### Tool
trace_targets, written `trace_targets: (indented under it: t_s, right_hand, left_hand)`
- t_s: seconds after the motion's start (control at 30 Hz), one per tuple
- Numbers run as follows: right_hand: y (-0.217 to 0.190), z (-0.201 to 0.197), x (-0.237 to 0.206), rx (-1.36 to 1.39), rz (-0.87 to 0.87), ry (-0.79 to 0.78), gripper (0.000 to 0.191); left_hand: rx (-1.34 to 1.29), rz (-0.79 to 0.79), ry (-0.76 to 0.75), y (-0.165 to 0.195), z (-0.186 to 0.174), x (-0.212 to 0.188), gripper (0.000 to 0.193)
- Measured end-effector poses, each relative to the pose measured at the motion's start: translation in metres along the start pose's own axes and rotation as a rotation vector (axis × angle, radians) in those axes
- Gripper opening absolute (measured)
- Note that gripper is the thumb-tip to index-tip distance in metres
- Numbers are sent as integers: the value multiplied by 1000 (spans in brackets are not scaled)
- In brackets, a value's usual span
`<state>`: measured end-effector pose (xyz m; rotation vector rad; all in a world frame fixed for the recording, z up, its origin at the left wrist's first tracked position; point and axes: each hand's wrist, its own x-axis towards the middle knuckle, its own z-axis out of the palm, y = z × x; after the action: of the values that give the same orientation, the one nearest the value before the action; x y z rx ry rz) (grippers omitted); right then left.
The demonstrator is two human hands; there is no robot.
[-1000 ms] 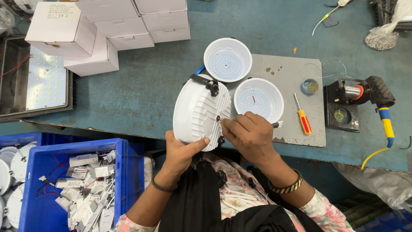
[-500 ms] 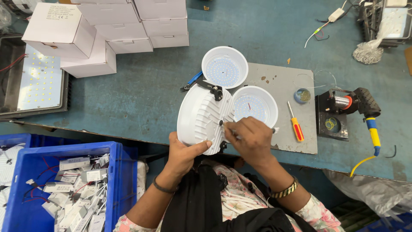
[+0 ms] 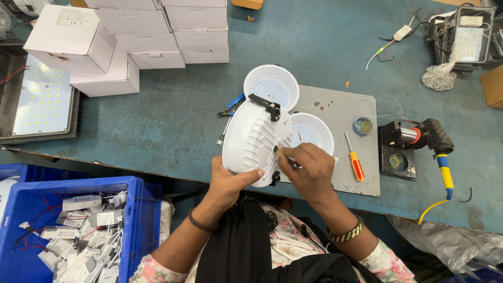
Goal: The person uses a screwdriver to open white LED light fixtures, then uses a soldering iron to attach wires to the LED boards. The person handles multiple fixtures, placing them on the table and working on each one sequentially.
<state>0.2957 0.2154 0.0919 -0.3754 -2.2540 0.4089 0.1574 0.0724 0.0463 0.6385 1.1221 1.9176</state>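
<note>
- The left hand (image 3: 226,181) holds a white round lamp housing (image 3: 254,141) from below, with the thumb pressed on its ribbed back.
- The right hand (image 3: 309,170) touches the right edge of the housing, and its fingertips (image 3: 283,154) pinch something small that I cannot make out.
- Two white round lamps (image 3: 271,84) lie face up behind the housing, one on the grey mat (image 3: 346,152).
- A red and yellow screwdriver (image 3: 354,157) lies on the mat, right of the hands.
- White boxes (image 3: 131,36) are stacked at the far left of the blue surface (image 3: 157,115).
- A blue crate (image 3: 78,230) with small white parts stands at the near left.
</note>
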Motion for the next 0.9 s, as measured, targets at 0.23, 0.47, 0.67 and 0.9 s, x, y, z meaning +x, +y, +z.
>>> trace_targets:
  t_s: [0.23, 0.47, 0.67, 0.9]
  right_hand:
    - [42, 26, -30, 568, 595, 3, 14]
    - [48, 28, -64, 1352, 917, 82, 21]
    - [42, 15, -71, 1355, 889, 103, 23]
    - [40, 10, -79, 1349, 879, 100, 26]
  left_hand:
    - [549, 5, -65, 24, 13, 1, 24]
    - [1364, 1017, -578, 68, 30, 8, 40]
    - [1454, 1033, -725, 82, 34, 8, 37]
    - [1493, 1043, -723, 90, 36, 5, 38]
